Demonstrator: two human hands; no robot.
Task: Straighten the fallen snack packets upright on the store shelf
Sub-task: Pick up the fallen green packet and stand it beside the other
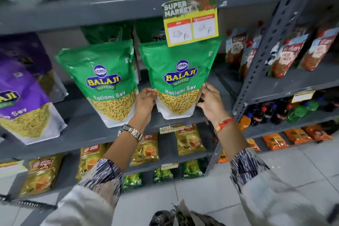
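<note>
Here the left hand and right hand bracket the right green Ratlami Sev packet, one at each lower edge, fingers curled against its sides in a light two-sided hold. The packet stands on the grey shelf, its long axis near vertical, base toward the front lip. To its left stands a second green packet, just beside it. Above the held packet hangs the yellow price tag, overlapping its top edge. Both hands seem equally near.
</note>
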